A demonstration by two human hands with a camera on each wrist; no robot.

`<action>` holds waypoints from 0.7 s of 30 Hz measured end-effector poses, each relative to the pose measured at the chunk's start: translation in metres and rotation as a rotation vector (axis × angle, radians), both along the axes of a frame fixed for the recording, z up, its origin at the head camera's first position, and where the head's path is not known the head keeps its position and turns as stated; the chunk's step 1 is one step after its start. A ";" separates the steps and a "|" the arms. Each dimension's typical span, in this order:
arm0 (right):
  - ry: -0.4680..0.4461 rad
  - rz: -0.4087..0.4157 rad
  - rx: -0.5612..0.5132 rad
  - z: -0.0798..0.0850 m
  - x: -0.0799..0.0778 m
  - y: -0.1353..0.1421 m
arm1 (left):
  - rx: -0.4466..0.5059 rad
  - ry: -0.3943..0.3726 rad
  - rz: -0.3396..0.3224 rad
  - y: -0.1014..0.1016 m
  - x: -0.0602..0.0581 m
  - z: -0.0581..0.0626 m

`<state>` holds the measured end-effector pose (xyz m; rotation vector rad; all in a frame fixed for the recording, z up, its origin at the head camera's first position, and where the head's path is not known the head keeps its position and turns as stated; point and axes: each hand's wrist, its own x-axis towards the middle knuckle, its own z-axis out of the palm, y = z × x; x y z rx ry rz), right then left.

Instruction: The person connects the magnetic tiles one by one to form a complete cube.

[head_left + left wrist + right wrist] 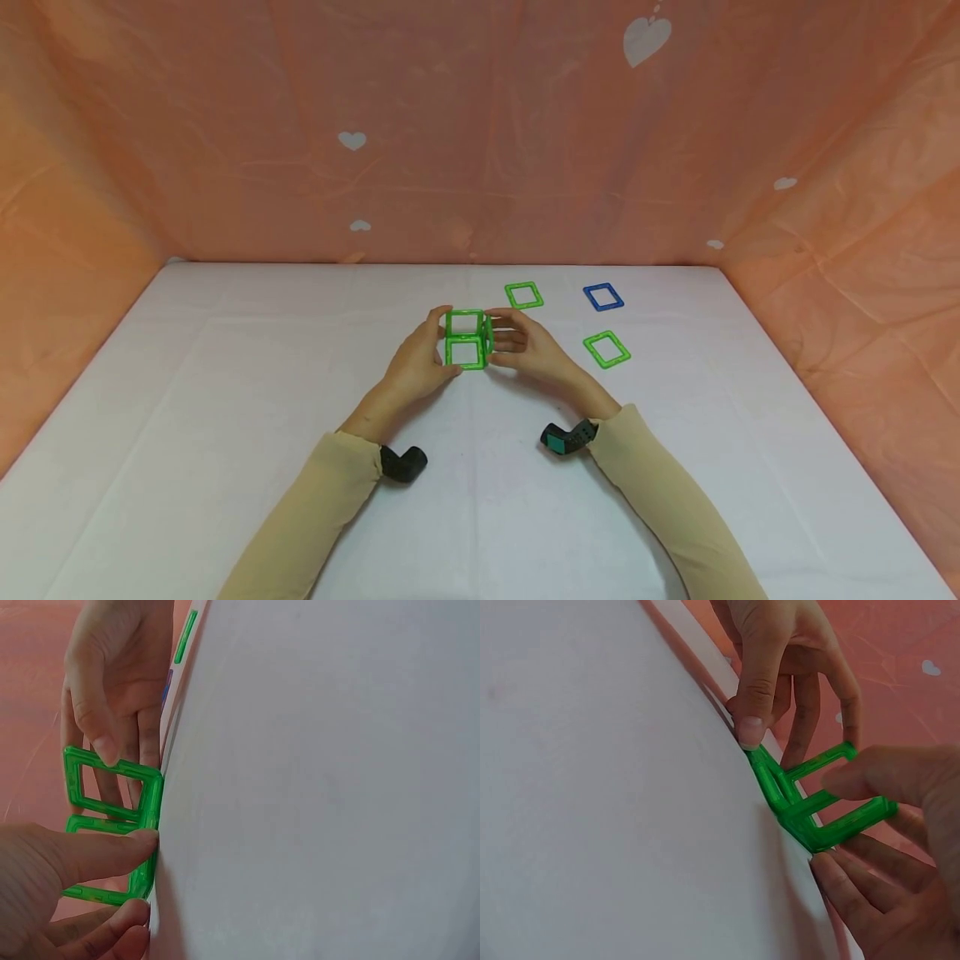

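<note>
L hand (415, 358) pinches the L side of the green frame (465, 337), thumb on the near edge, index at the far edge. R hand (540, 354) grips its R side, thumb nr the front, fingers spread behind; some R fingertips are hidden, so we can't tell exactly where they press.

Frame = green squares joined at angles, approx. mid-table, btwn both hands. R panel is nearly edge-on in the head view, and fingers cover parts in both wrist views, so we can't get a sure panel count. Can't tell if its underside touches the white table (225, 375).

Loose stuff: far green square (528, 306) beyond the R hand, blue square (611, 307) to its R, near green square (617, 362) closer to us. L wrist view only gets a green strip and a blue sliver, latter partly behind the R hand. Both sleeves (300, 517) cut off at the bottom edge.
</note>
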<state>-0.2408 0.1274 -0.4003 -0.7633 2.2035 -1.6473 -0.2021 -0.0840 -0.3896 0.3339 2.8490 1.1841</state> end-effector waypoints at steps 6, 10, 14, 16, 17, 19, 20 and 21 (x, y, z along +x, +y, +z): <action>-0.004 -0.006 -0.002 0.001 0.001 -0.001 | -0.002 0.005 0.002 0.000 0.000 0.000; 0.007 -0.007 -0.007 0.001 0.001 -0.001 | -0.005 0.003 0.005 0.000 0.000 -0.001; 0.032 -0.007 -0.009 0.000 0.000 -0.001 | -0.006 0.004 0.003 0.001 0.001 -0.001; 0.037 -0.006 -0.010 -0.001 0.000 0.000 | -0.008 0.004 0.002 0.001 0.001 -0.001; 0.039 -0.005 -0.012 -0.001 0.000 0.000 | -0.007 0.005 0.002 0.001 0.001 -0.001; 0.042 0.000 -0.018 -0.002 0.000 0.000 | -0.010 0.005 0.003 0.001 0.002 0.000; 0.044 0.003 -0.021 -0.002 0.000 0.000 | -0.011 0.005 0.003 0.001 0.002 0.000; 0.044 0.006 -0.024 -0.002 0.000 0.000 | -0.012 0.006 0.002 0.001 0.002 0.000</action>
